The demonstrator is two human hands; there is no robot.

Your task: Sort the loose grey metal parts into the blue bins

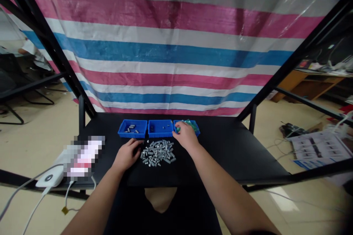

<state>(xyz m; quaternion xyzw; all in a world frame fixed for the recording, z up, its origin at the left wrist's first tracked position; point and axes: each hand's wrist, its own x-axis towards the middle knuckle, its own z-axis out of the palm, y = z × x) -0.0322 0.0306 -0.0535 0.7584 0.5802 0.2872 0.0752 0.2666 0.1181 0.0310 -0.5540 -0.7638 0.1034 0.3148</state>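
Observation:
A heap of small grey metal cylinders and screw-like pieces [158,153] lies on the black tabletop, between my hands. My left hand [127,155] rests at the heap's left side, fingers curled inward; whatever they may hold is too small to make out. My right hand [186,136] is over the left side of the right blue bin [199,134], thumb and forefinger apart, with nothing visible between them. Green plastic-looking material [193,125] fills that bin, partly hidden by the hand. The middle blue bin [160,134] holds a few tiny pieces. Several grey cylinders [132,127] lie in the left blue bin [121,131].
At the table's left edge are a pixelated phone-like object [85,158] and a white device [51,176] with cables. A striped plastic sheet [171,55] hangs behind the table [220,158]. Black frame bars [259,91] flank both sides.

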